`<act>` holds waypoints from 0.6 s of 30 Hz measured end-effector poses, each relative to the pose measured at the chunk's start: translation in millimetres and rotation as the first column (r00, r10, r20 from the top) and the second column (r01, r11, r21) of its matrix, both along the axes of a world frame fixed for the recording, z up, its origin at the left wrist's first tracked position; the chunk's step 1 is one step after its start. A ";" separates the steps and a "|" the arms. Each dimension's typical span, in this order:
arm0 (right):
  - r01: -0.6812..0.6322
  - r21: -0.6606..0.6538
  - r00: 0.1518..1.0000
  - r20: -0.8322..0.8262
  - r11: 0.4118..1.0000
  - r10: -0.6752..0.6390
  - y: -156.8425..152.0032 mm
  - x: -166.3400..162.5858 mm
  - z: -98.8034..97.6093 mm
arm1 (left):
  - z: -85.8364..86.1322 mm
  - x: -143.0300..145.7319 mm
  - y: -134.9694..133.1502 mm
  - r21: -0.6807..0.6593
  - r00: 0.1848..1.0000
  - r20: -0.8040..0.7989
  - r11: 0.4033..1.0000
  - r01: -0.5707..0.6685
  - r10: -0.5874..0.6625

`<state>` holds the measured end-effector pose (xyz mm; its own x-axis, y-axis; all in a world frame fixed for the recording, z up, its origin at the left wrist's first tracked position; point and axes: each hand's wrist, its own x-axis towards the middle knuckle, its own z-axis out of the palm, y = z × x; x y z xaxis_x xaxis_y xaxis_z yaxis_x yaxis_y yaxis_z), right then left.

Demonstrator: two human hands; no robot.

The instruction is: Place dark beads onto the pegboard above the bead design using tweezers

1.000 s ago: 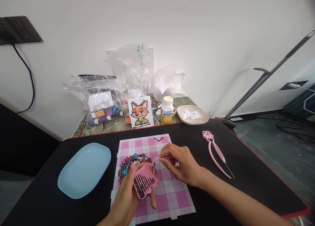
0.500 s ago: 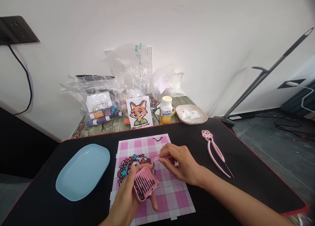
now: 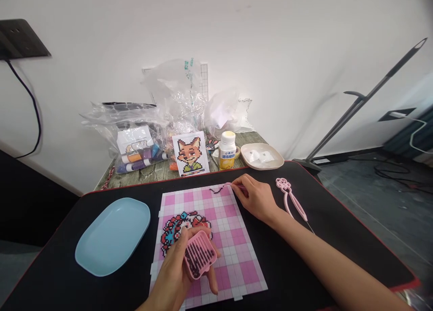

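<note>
My left hand (image 3: 176, 266) holds a small pink ridged bead tray (image 3: 200, 254) with dark beads lying in its grooves. Between the fingers of my right hand (image 3: 255, 197) is a pair of pink tweezers (image 3: 233, 184), its tip at the far right edge of the pegboard (image 3: 240, 252), beside a short curved row of black beads (image 3: 216, 190). The board is pink-and-white checked. A red, black, blue and white bead picture (image 3: 182, 225) lies on its left part, partly hidden behind my left hand.
A blue tray (image 3: 113, 236) lies to the left. Pink flower-handled tweezers (image 3: 292, 198) with a thin pointed tip lie to the right. Along the back stand a fox pattern card (image 3: 191, 155), a white bottle (image 3: 228, 150), a cream dish (image 3: 275, 160) and plastic bags (image 3: 138, 117).
My right hand has moved away from the bead tray, up and to the right, carrying the tweezers to the black bead row. The left hand with the tray has hardly moved.
</note>
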<state>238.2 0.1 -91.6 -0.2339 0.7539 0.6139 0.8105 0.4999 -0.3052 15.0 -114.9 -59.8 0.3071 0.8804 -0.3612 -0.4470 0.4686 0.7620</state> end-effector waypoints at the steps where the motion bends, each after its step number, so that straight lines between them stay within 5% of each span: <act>1: 0.017 -0.004 1.000 0.016 1.000 -0.017 0.6 0.0 -0.8 | -0.4 0.4 -0.1 0.001 1.000 0.005 1.000 0.000 0.000; 18: 0.045 -0.063 0.996 0.077 0.997 -0.040 2.8 -1.0 -7.3 | -0.6 1.7 0.0 -0.010 0.999 0.026 1.000 -0.018 0.019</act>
